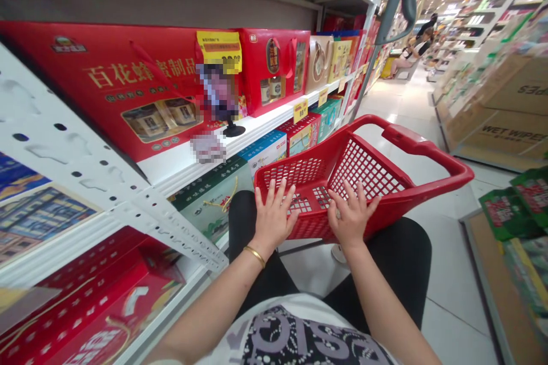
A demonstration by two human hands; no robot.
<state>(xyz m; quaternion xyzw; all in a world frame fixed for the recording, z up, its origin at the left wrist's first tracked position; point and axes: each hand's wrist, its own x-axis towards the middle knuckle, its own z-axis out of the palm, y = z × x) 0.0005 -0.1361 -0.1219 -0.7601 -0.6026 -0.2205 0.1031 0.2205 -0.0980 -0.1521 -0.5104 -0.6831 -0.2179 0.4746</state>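
A red plastic shopping basket [406,179] with a long looped handle stands in front of me, between my knees and tilted to one side. Its lattice walls and floor show, and I see no goods inside. My left hand [274,213], with a gold bangle at the wrist, is spread at the basket's near left rim. At the near rim further right, my right hand [351,213] has its fingers apart, with a ring on one. Both hands seem to rest on the rim, though firm contact is hard to tell. Neither hand grips anything.
White shelves [188,173] at the left carry red gift boxes [274,62] and yellow price tags. On the shelf edge is a black round stand [234,129] with a pixelated item. Cartons [505,108] and green packs [514,205] line the right. People sit far down the aisle.
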